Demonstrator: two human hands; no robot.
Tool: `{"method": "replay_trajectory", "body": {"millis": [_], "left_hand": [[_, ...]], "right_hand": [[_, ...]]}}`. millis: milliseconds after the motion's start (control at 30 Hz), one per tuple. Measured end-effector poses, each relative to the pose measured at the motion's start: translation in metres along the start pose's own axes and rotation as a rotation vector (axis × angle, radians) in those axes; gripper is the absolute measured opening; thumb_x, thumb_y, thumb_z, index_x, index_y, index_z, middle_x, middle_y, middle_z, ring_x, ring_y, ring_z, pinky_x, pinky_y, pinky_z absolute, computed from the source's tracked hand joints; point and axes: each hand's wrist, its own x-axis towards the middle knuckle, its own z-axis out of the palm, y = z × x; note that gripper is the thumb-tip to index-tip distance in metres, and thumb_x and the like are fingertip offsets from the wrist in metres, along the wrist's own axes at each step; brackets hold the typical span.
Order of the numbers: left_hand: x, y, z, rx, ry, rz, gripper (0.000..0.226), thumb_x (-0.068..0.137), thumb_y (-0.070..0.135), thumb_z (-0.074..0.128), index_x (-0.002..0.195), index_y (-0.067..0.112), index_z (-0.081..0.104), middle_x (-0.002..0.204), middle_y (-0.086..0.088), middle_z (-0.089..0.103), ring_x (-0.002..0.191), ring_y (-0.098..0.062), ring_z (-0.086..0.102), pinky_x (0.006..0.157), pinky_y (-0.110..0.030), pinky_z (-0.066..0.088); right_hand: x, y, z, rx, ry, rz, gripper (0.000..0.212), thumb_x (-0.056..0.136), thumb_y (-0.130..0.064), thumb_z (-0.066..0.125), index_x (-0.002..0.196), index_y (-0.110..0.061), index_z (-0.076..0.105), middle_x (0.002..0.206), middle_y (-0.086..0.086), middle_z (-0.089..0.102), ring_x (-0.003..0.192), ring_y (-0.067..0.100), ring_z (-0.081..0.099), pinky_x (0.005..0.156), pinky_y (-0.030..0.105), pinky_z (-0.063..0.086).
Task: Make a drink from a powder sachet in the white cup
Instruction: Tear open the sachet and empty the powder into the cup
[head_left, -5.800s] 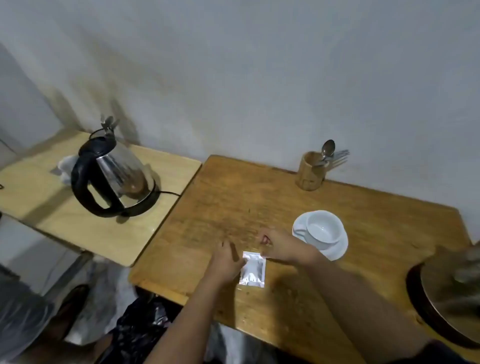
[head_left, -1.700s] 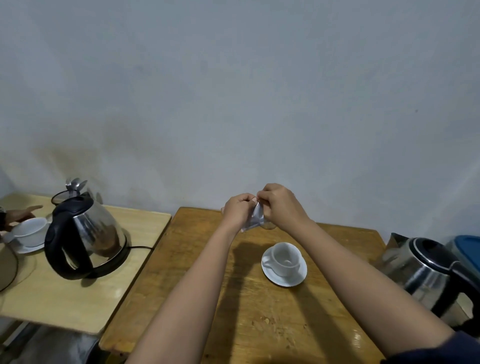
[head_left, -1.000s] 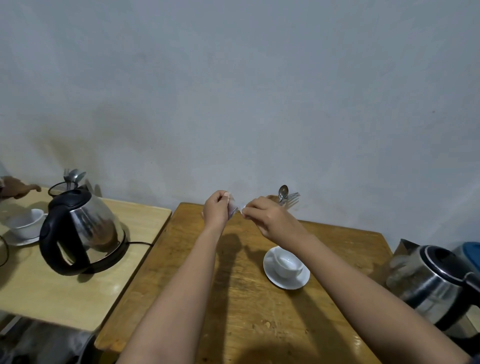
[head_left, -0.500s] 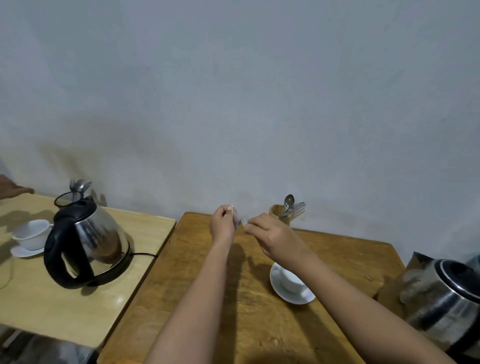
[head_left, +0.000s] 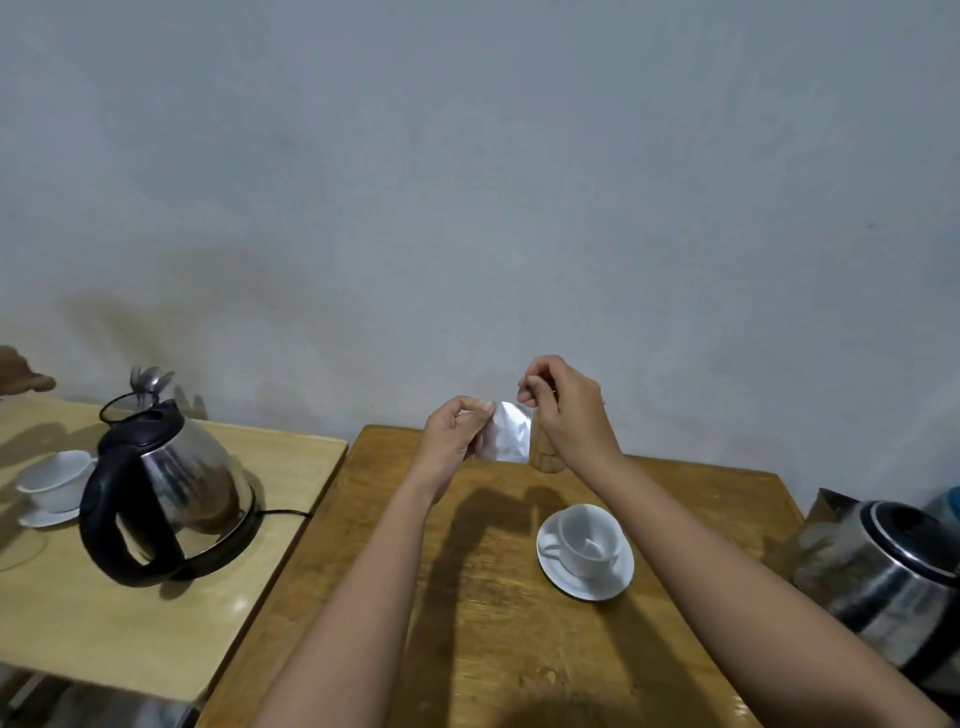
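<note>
A small silver powder sachet (head_left: 508, 433) hangs in the air above the far half of the wooden table (head_left: 483, 613). My left hand (head_left: 453, 436) pinches its left edge. My right hand (head_left: 563, 410) is raised at its upper right corner, fingertips pinched together there. The empty white cup (head_left: 587, 540) stands on a white saucer (head_left: 597, 584) on the table, below and to the right of the sachet, apart from both hands.
A wooden cutlery holder (head_left: 545, 457) stands behind my right hand. One steel kettle (head_left: 883, 582) sits at the table's right edge, another kettle (head_left: 166, 493) on the lighter side table (head_left: 130, 623). A second cup (head_left: 57, 480) and another person's hand (head_left: 21, 371) are far left.
The sachet was lifted off the table with both hands. Over the last second my right hand has risen and pulled away to the right at the sachet's top corner, and the sachet now shows its flat face.
</note>
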Motion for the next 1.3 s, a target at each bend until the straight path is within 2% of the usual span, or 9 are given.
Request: {"method": "replay_trajectory", "body": {"millis": [100,267,400,633,767,900,1000,1100,1300], "left_hand": [[-0.003,0.004,0.001,0.006,-0.055,-0.014,0.01,0.083,0.018,0.066,0.077,0.017,0.057,0.067,0.006,0.068,0.067,-0.011,0.062,0.061,-0.024,0.049],[-0.007,0.008,0.003,0.069,-0.149,-0.05,0.014,0.08,0.017,0.069,0.093,0.013,0.07,0.091,-0.003,0.07,0.083,-0.011,0.064,0.073,-0.023,0.052],[-0.008,0.009,0.008,0.171,-0.086,0.007,0.016,0.079,0.016,0.07,0.091,0.005,0.072,0.085,-0.006,0.07,0.08,-0.015,0.064,0.07,-0.023,0.051],[-0.014,0.0,0.016,0.437,0.057,0.131,0.019,0.079,0.014,0.07,0.093,0.001,0.074,0.085,0.0,0.068,0.072,0.005,0.059,0.059,-0.001,0.048],[-0.023,-0.005,0.014,0.483,0.058,0.142,0.016,0.08,0.013,0.069,0.087,0.0,0.075,0.078,-0.001,0.068,0.061,0.008,0.058,0.059,-0.009,0.045],[-0.035,-0.014,-0.016,0.489,0.149,0.098,0.01,0.079,0.009,0.069,0.08,0.0,0.074,0.068,0.004,0.067,0.052,0.018,0.055,0.054,-0.001,0.041],[-0.048,-0.022,-0.044,0.507,0.222,0.065,0.006,0.08,0.01,0.068,0.077,0.008,0.073,0.07,0.003,0.067,0.063,0.006,0.058,0.059,-0.012,0.044],[-0.057,-0.032,-0.058,0.532,0.287,0.046,0.013,0.082,0.013,0.066,0.069,0.012,0.066,0.072,-0.005,0.061,0.069,-0.013,0.052,0.061,-0.026,0.039],[-0.071,-0.055,-0.081,0.596,0.369,-0.017,0.013,0.082,0.013,0.065,0.073,0.004,0.065,0.068,-0.01,0.054,0.065,-0.016,0.046,0.055,-0.025,0.036]], "right_hand": [[-0.001,0.002,0.002,0.035,0.023,0.02,0.014,0.094,-0.003,0.043,0.09,-0.004,0.057,0.079,0.012,0.066,0.077,0.024,0.067,0.075,0.036,0.055],[-0.006,0.004,0.005,0.163,0.021,0.074,0.013,0.095,-0.004,0.041,0.089,-0.01,0.052,0.081,0.012,0.066,0.071,0.019,0.066,0.067,0.02,0.053],[-0.007,0.011,0.005,0.17,-0.004,0.096,0.013,0.096,-0.006,0.041,0.088,-0.012,0.049,0.075,0.004,0.062,0.067,0.017,0.063,0.068,0.025,0.054],[-0.01,0.027,0.009,0.208,0.129,0.413,0.01,0.095,-0.008,0.045,0.089,-0.007,0.052,0.074,0.007,0.062,0.058,0.011,0.058,0.047,0.003,0.043],[-0.009,0.033,0.02,0.217,0.16,0.564,0.01,0.095,-0.008,0.044,0.091,-0.006,0.053,0.064,-0.002,0.058,0.05,0.005,0.056,0.04,0.001,0.039],[-0.006,0.052,0.007,0.15,0.321,0.713,0.02,0.092,-0.005,0.041,0.078,-0.013,0.053,0.066,0.003,0.06,0.041,0.0,0.053,0.035,0.001,0.035],[-0.018,0.069,0.012,0.02,0.127,0.727,0.025,0.087,-0.003,0.042,0.067,-0.014,0.054,0.056,-0.002,0.058,0.044,0.006,0.055,0.042,0.005,0.039],[-0.047,0.085,0.046,0.06,-0.172,0.788,0.019,0.08,0.002,0.046,0.067,-0.007,0.056,0.048,0.004,0.058,0.045,0.017,0.053,0.048,0.022,0.043],[-0.105,0.11,0.106,0.039,-0.472,0.851,0.029,0.08,0.005,0.047,0.057,-0.01,0.056,0.037,0.001,0.053,0.024,0.004,0.045,0.035,0.014,0.038]]}}
